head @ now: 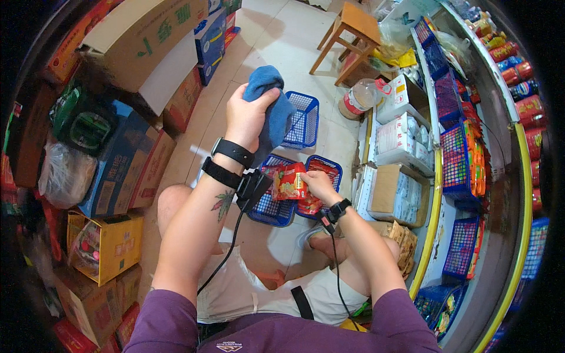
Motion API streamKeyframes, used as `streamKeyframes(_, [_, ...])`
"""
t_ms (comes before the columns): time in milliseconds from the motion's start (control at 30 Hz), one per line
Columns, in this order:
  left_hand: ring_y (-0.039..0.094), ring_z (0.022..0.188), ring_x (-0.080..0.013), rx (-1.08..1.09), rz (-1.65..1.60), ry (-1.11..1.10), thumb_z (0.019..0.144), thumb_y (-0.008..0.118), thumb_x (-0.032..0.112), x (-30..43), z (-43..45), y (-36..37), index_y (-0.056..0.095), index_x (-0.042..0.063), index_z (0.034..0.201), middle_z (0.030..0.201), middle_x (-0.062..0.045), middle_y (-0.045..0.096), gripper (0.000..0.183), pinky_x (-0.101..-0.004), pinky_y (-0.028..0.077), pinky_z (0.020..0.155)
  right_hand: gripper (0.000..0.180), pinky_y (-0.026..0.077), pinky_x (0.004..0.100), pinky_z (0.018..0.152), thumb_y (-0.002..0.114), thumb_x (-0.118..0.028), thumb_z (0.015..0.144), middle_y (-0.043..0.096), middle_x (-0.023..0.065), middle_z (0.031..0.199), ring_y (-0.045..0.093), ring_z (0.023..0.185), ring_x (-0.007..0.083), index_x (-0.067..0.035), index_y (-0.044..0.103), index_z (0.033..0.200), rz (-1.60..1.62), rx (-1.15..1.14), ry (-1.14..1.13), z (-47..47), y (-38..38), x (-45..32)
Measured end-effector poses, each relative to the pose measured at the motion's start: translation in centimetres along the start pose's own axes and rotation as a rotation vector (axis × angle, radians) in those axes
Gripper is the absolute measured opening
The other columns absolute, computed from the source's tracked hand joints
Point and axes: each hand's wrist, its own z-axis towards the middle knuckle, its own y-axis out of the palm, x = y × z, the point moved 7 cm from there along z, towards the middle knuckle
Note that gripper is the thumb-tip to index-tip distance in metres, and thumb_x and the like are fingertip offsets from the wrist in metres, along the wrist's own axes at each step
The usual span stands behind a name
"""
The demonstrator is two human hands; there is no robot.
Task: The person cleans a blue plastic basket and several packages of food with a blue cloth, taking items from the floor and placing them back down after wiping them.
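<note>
My left hand point(245, 115) grips a bunched blue cloth point(279, 115), raised above the floor. Part of the cloth hangs below the fingers, towards the baskets. My right hand point(319, 184) pinches the right edge of a red food packet point(291, 183). That packet is over two blue plastic mesh baskets. The left basket point(271, 215) shows bare mesh in its near part and red packaging at its far end. In the right basket point(338, 170) lie several red packets point(321, 167). A third blue basket point(307, 132) stands farther off, its mesh bottom visible, partly behind the cloth.
Shelves with a yellow edge strip point(426, 247) run along the right, holding goods and blue baskets point(454, 154). A wooden stool point(358, 24) and a large plastic jar point(358, 99) stand ahead. Cardboard boxes point(150, 44) are stacked on the left. Cables hang from both wrists.
</note>
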Motion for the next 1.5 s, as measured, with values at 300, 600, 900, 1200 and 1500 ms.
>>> streamKeyframes(300, [0.064, 0.080, -0.0167, -0.022, -0.048, -0.037, 0.078, 0.073, 0.010, 0.6, 0.2, -1.3, 0.057, -0.002, 0.104, 0.093, -0.010, 0.065, 0.033, -0.0288, 0.053, 0.070, 0.030, 0.045, 0.0297, 0.045, 0.054, -0.025, 0.094, 0.065, 0.0095, 0.075, 0.065, 0.060, 0.0163, 0.003, 0.065, 0.093, 0.236, -0.098, 0.214, 6.9, 8.6, 3.7])
streamKeyframes(600, [0.065, 0.077, -0.0164, -0.021, -0.025, -0.071, 0.079, 0.073, 0.008, 0.1, 0.8, -0.4, 0.058, -0.002, 0.103, 0.092, -0.010, 0.065, 0.030, -0.0285, 0.054, 0.067, 0.026, 0.052, 0.0339, 0.068, 0.056, -0.024, 0.085, 0.068, 0.0132, 0.072, 0.068, 0.067, 0.0233, -0.002, 0.070, 0.087, -0.207, 0.458, 0.074, 9.0, 2.0, 11.7])
streamKeyframes(900, [0.065, 0.077, -0.0160, -0.021, 0.019, -0.093, 0.080, 0.072, 0.008, -1.2, 0.6, 0.4, 0.060, -0.002, 0.101, 0.092, -0.009, 0.066, 0.027, -0.0273, 0.054, 0.067, 0.030, 0.053, 0.0395, 0.069, 0.060, -0.029, 0.084, 0.067, 0.0180, 0.075, 0.066, 0.069, 0.0333, -0.002, 0.071, 0.078, -0.173, -0.009, -0.182, 5.3, 6.4, 6.5])
streamKeyframes(1200, [0.066, 0.076, -0.0165, -0.044, 0.088, -0.124, 0.081, 0.071, 0.010, -2.1, 0.1, 1.5, 0.059, -0.003, 0.102, 0.092, -0.010, 0.066, 0.028, -0.0282, 0.055, 0.067, 0.017, 0.052, 0.0444, 0.073, 0.058, -0.018, 0.081, 0.066, 0.0196, 0.083, 0.064, 0.081, 0.0371, -0.007, 0.067, 0.089, -0.346, 0.417, 0.075, 5.4, 0.7, 15.3])
streamKeyframes(1500, [0.066, 0.076, -0.0170, -0.033, 0.121, -0.134, 0.081, 0.071, 0.010, -3.7, 0.2, 2.4, 0.058, -0.002, 0.102, 0.091, -0.010, 0.065, 0.028, -0.0282, 0.055, 0.066, 0.035, 0.050, 0.0422, 0.085, 0.063, -0.009, 0.072, 0.065, 0.0224, 0.101, 0.062, 0.095, 0.0362, -0.003, 0.063, 0.106, -0.468, -0.050, 0.252, 4.6, 6.2, 20.0])
